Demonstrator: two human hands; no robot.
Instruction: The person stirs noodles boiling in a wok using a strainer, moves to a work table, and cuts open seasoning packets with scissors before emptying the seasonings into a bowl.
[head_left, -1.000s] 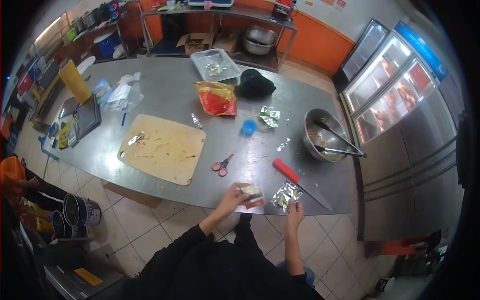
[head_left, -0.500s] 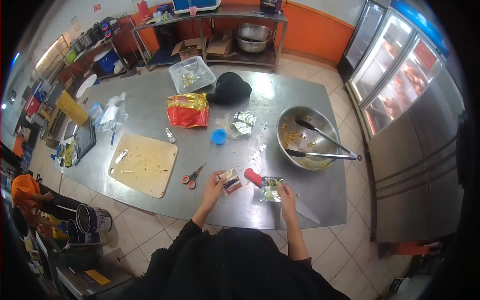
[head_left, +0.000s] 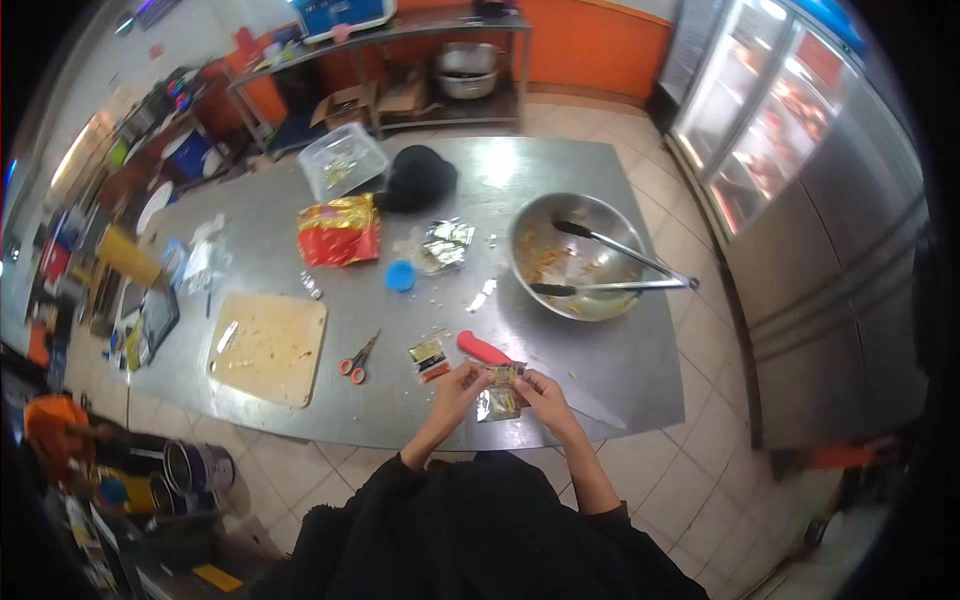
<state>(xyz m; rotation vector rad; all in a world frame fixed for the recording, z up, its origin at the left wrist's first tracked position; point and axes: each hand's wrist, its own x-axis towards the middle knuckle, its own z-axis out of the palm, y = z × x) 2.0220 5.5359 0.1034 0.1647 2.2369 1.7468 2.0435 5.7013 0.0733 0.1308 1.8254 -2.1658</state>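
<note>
Both my hands hold a small silvery foil sachet [head_left: 498, 405] just above the near edge of the steel table. My left hand [head_left: 457, 397] pinches its upper left, and my right hand [head_left: 547, 400] grips its right side. Behind the sachet lies a knife with a red handle [head_left: 482, 346], its blade partly hidden by my right hand. Another pair of small packets [head_left: 430, 360], clear and reddish, rests on the table left of the knife. Farther left are scissors [head_left: 356, 362] with orange-ringed handles, their blades pointing away from me.
A large steel bowl [head_left: 630, 222] with tongs [head_left: 640, 285] and food scraps stands at right. A cutting board [head_left: 270, 345] lies left; beyond are a red-gold bag [head_left: 338, 235], a blue cap [head_left: 400, 276], crumpled foil [head_left: 447, 243] and a clear tub [head_left: 340, 165]. A person in orange [head_left: 60, 425] is at far left.
My left hand has let go of the packets, now on the table, and moved right onto the foil sachet. My right hand has brought the sachet leftward. The view has shifted.
</note>
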